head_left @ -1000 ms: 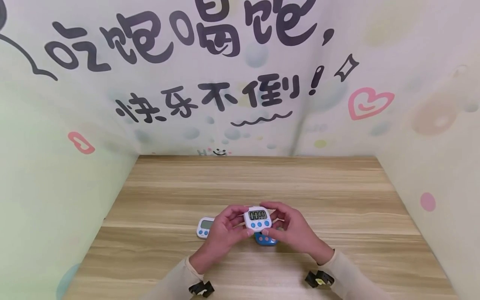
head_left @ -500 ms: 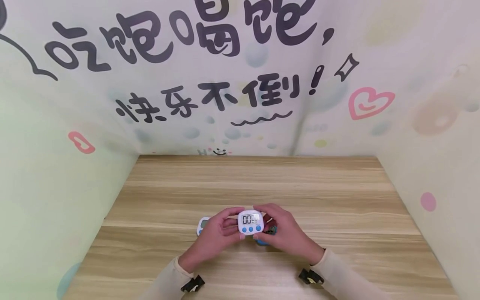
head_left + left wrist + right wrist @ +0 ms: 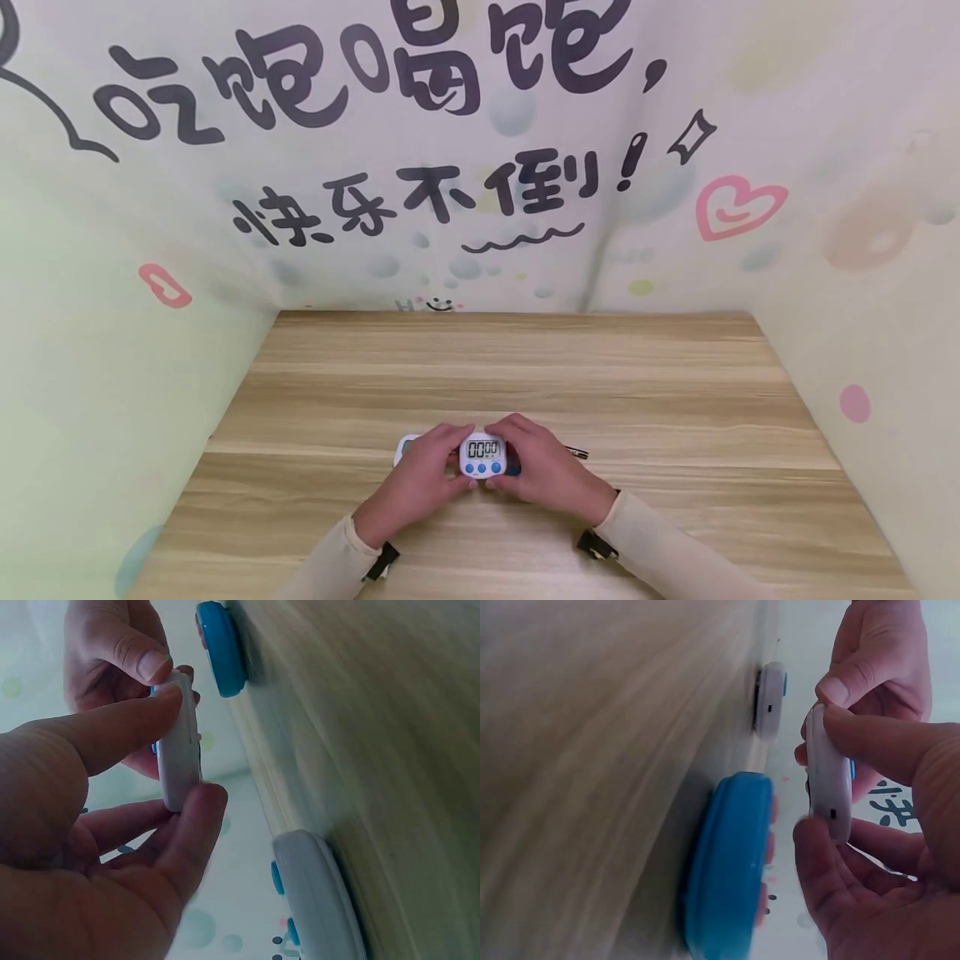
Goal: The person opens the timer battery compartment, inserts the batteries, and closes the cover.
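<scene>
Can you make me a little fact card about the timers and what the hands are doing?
Held: white timer, above the wooden table
Screen: 00 00
Left hand: pinches its left side
Right hand: pinches its right side
On table: blue timer; second white timer
Partly hidden: dark thin thing behind right hand

A white timer (image 3: 482, 456) with rounded corners, its screen (image 3: 483, 449) reading 00 00 above a row of three blue buttons (image 3: 482, 468), faces me in mid-air, pinched at its two sides between my left hand (image 3: 417, 473) and my right hand (image 3: 553, 468).
</scene>
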`<state>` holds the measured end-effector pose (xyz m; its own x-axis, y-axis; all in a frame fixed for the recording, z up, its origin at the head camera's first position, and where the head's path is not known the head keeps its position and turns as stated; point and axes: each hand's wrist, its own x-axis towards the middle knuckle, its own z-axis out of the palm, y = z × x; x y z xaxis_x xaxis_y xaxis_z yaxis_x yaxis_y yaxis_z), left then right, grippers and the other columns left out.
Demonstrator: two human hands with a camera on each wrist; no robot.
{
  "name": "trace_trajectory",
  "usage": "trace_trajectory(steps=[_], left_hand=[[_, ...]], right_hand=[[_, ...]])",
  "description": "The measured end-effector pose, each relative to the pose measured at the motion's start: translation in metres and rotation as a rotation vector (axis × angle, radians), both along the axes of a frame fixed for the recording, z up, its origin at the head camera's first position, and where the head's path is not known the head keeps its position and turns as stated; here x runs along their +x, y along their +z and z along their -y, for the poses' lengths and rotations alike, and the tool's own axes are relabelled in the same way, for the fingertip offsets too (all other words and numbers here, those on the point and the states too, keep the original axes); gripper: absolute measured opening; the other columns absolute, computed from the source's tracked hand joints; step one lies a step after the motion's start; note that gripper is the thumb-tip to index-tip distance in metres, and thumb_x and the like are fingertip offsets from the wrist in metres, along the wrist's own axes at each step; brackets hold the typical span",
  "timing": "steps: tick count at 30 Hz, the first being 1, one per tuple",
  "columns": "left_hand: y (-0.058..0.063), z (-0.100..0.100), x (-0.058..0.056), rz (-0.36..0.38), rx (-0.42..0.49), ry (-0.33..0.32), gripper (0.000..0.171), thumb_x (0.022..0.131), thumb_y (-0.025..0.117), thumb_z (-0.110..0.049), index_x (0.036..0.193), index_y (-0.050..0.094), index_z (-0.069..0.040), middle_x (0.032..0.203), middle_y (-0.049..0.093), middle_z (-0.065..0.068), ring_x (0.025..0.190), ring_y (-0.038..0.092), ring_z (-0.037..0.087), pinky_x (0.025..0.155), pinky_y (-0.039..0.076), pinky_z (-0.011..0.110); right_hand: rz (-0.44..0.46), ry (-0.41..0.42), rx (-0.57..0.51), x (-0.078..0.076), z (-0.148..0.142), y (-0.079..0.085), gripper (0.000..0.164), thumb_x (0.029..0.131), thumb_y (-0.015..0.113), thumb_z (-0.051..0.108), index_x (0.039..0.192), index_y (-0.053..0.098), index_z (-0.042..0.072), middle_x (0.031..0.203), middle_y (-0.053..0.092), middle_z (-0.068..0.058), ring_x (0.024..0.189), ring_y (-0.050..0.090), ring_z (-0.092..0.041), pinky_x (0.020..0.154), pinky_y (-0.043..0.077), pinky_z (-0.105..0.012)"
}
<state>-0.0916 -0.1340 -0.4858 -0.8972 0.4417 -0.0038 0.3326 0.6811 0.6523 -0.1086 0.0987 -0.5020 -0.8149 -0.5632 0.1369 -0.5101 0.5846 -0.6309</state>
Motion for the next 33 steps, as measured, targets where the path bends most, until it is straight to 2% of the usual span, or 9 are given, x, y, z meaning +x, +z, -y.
trace_trajectory(steps=[3, 6, 16, 21, 23, 33], left_hand=[[-0.001, 0.002, -0.002, -0.058, -0.124, 0.0, 0.074, 0.085, 0.091, -0.024, 0.147, 0.059, -0.002, 0.138, 0.069, 0.012, 0.125, 0.065, 0.028, 0.109, 0.057, 0.047], [-0.002, 0.005, -0.005, -0.07, -0.171, 0.002, 0.073, 0.083, 0.092, -0.029, 0.145, 0.061, -0.004, 0.136, 0.072, 0.008, 0.125, 0.062, 0.027, 0.109, 0.055, 0.049], [-0.013, 0.011, -0.007, -0.069, -0.234, -0.046, 0.068, 0.082, 0.092, -0.031, 0.14, 0.067, -0.004, 0.131, 0.074, 0.01, 0.125, 0.062, 0.03, 0.114, 0.052, 0.052], [-0.015, 0.011, -0.008, -0.095, -0.246, -0.065, 0.068, 0.082, 0.092, -0.031, 0.139, 0.068, -0.004, 0.13, 0.074, 0.01, 0.125, 0.064, 0.033, 0.121, 0.043, 0.065], [-0.015, 0.011, -0.009, -0.081, -0.246, -0.062, 0.067, 0.082, 0.092, -0.031, 0.139, 0.068, -0.005, 0.131, 0.074, 0.01, 0.126, 0.063, 0.033, 0.122, 0.038, 0.069], [-0.014, 0.013, -0.013, -0.035, -0.223, -0.049, 0.07, 0.081, 0.093, -0.032, 0.14, 0.067, -0.005, 0.131, 0.073, 0.012, 0.127, 0.063, 0.034, 0.124, 0.036, 0.069]], right_hand=[[-0.01, -0.001, 0.062, -0.003, 0.003, -0.002, 0.067, 0.084, 0.092, 0.037, 0.139, 0.065, 0.01, 0.127, 0.067, 0.005, 0.107, 0.062, -0.007, 0.095, 0.06, -0.03], [-0.025, 0.005, 0.113, -0.007, 0.007, -0.004, 0.066, 0.083, 0.092, 0.039, 0.137, 0.066, 0.01, 0.126, 0.068, 0.003, 0.11, 0.063, -0.01, 0.099, 0.06, -0.034], [0.012, 0.022, 0.231, -0.01, 0.018, -0.009, 0.067, 0.083, 0.091, 0.043, 0.135, 0.068, 0.008, 0.13, 0.071, -0.005, 0.121, 0.066, -0.02, 0.105, 0.059, -0.04], [-0.008, 0.018, 0.26, -0.009, 0.019, -0.01, 0.067, 0.081, 0.091, 0.045, 0.134, 0.07, 0.009, 0.128, 0.072, -0.004, 0.12, 0.065, -0.02, 0.102, 0.06, -0.039], [-0.017, 0.025, 0.269, -0.01, 0.019, -0.01, 0.067, 0.081, 0.091, 0.045, 0.134, 0.071, 0.009, 0.127, 0.072, -0.003, 0.119, 0.065, -0.019, 0.101, 0.06, -0.038], [-0.046, 0.029, 0.306, -0.011, 0.02, -0.006, 0.067, 0.084, 0.088, 0.048, 0.136, 0.069, 0.009, 0.129, 0.069, -0.003, 0.12, 0.064, -0.019, 0.1, 0.06, -0.037]])
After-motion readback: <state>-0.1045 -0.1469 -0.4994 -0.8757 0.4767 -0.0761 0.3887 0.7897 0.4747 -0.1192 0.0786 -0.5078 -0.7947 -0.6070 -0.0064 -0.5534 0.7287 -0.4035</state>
